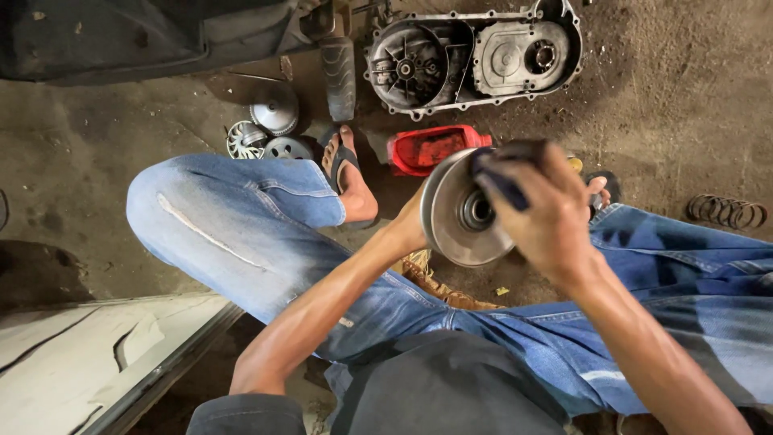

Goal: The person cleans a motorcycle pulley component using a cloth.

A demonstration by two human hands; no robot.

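Seen from the head camera, a person squatting on a grimy workshop floor (676,105) holds a round metal pulley disc (459,221) up between the knees, above blue-jeaned legs (241,225). The left hand (412,225) reaches behind the disc and is mostly hidden by it, so how far its grip is closed cannot be told, though it appears to support the rim from the back. The right hand (541,211) is closed around a dark blue cloth (501,176) and presses it against the disc's face, just beside the ribbed central hub. The disc looks like solid cast metal (stiff, fairly heavy, its smooth face likely slick with grease), so a hold at the rim or through the hub would seem surer than one on the polished face. Just beyond the right grip lies a red plastic tray (431,147); farther off sits a large grey engine case cover (475,55). Off to the left of the grips, past a sandalled foot (348,173), three smaller finned metal parts (270,129) rest together on the floor beside a black tyre (338,76). Well to the right of the grip, a coiled spring (729,211) lies alone. A pale panel (88,354) fills the lower left corner.
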